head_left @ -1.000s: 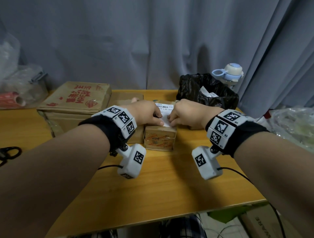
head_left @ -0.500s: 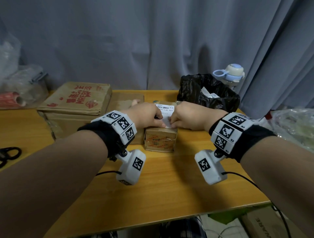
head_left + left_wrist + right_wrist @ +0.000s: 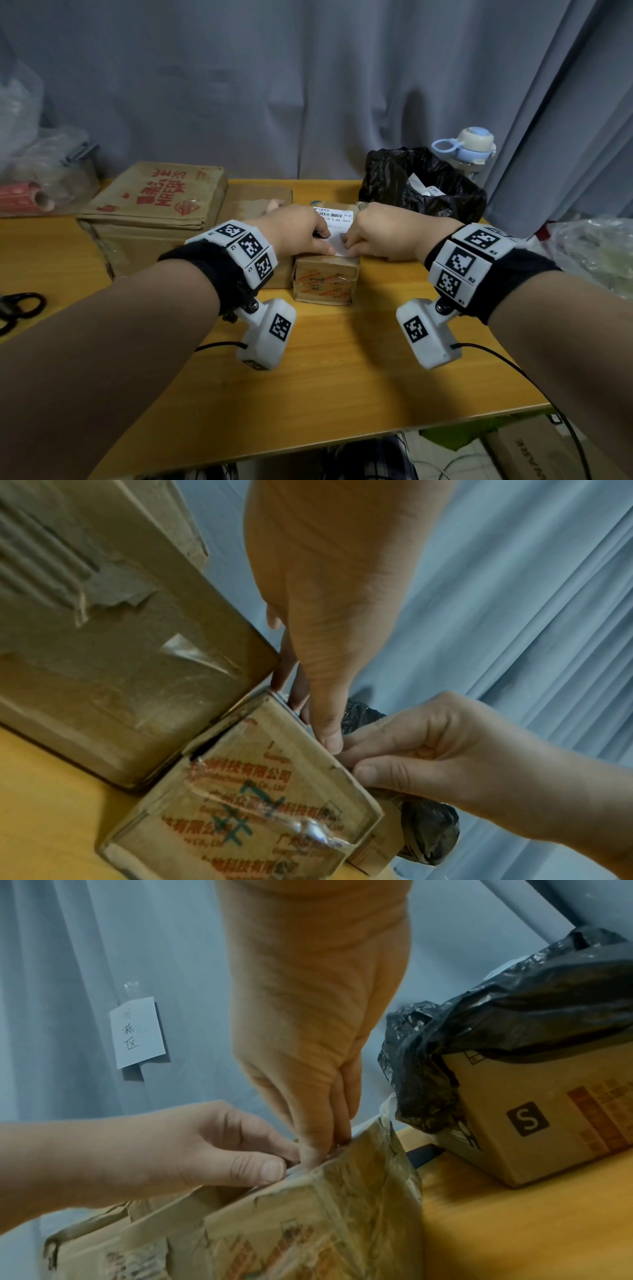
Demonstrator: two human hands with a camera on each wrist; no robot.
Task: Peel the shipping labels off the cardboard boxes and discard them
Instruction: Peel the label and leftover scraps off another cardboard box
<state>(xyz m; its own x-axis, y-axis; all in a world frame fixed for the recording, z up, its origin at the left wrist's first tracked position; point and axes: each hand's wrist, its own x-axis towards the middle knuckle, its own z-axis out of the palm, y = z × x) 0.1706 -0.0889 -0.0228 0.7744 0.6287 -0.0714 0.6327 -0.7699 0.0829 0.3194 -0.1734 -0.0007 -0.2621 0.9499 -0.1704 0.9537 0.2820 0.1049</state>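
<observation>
A small taped cardboard box (image 3: 323, 281) stands mid-table with a white shipping label (image 3: 337, 228) stuck on its top. My left hand (image 3: 325, 248) sits on the box top from the left, fingers curled and thumb flat along the label's near edge. From the right, my right hand (image 3: 347, 248) pinches the same near edge with thumb and curled fingers. In the left wrist view, the left fingertips (image 3: 329, 737) meet the right hand (image 3: 363, 761) at the box's top edge. In the right wrist view, the right hand (image 3: 325, 1148) digs in beside the left hand (image 3: 274, 1161). Most of the label is hidden.
A black-bag-lined box (image 3: 424, 185) holding peeled labels stands behind right. A large printed carton (image 3: 154, 205) and a flat box (image 3: 260, 202) sit left of the small box. Scissors (image 3: 20, 308) lie far left; a bottle (image 3: 469, 147) stands back right. The wooden table (image 3: 342, 377) ends just below my wrists.
Both hands stay at the label's near edge, with the fingertips drawn slightly closer together. The box has not moved.
</observation>
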